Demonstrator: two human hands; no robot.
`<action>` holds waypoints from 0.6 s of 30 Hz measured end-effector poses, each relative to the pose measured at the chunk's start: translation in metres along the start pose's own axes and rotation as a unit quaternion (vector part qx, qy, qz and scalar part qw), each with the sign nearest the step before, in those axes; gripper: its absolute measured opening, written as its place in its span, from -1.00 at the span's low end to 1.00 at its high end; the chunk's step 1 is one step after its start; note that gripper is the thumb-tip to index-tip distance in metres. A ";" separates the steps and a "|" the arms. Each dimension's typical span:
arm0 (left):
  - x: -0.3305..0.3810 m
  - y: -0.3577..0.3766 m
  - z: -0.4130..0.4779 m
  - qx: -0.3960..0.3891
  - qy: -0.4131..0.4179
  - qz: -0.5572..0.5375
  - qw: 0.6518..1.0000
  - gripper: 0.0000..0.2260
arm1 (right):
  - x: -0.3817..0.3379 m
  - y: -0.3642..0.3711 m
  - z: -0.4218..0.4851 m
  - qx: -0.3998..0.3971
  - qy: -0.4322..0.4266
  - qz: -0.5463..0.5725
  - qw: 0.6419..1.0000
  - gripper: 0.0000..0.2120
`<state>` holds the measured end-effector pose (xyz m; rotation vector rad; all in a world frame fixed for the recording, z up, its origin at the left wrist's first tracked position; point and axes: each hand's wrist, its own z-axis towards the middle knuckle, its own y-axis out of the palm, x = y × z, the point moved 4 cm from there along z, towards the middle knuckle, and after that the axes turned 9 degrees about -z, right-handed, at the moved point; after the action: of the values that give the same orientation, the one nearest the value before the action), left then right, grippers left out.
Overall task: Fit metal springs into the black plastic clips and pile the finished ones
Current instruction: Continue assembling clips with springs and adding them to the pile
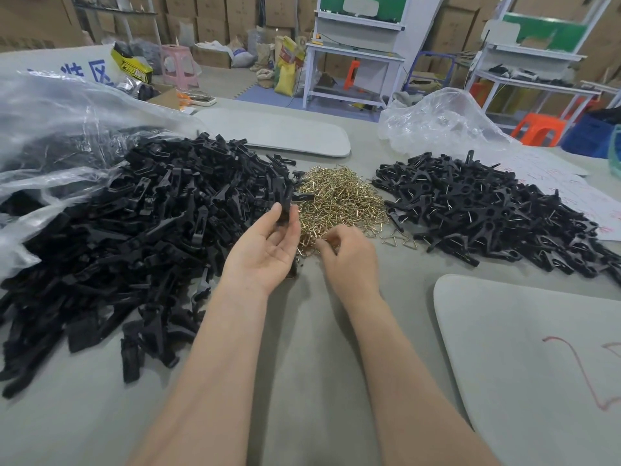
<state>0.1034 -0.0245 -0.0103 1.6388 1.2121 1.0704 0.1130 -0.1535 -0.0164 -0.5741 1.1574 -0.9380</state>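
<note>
Bare forearms, cut off at the bottom of the frame, above the near edge of the grey table (pixel 319 348). At the near right corner, part of a grey board (pixel 521 348) with a red scribble (pixel 578 361), clipped by the frame.

Left hand (pixel 265 245) palm up, thumb and fingertips pinching one black clip (pixel 285 206), held upright at the inner edge of the loose clips (pixel 134 230). Right hand (pixel 349 260) knuckles up just beside it, fingers curled down into the near edge of the brass-coloured springs (pixel 339 200). Fingertips hidden, so cannot tell whether closed on a spring or on nothing.

Loose clips heaped along the left side of the table, partly under a clear plastic bag (pixel 50 112), its contents blurred behind the film. Springs at mid-table, between the two black piles. Finished clips (pixel 487 213), wire glinting in them, piled toward the right edge beside a sheet of paper (pixel 581 196) with red writing too faint to read.

Farther back, a second grey board (pixel 275 129) and a crumpled clear bag (pixel 440 119). Beyond the far edge, white workbenches (pixel 356 58), plastic stools (pixel 176 65) and stacked cartons (pixel 215 15), details hard to make out.
</note>
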 end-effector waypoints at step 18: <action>-0.003 0.000 0.002 0.022 0.039 0.074 0.996 -0.95 | 0.015 -0.014 0.007 0.002 0.090 0.215 0.972 -0.69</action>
<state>0.1049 -0.0272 -0.0116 1.7580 1.1863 1.2174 0.1172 -0.1738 -0.0107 -0.2190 1.3735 -0.6255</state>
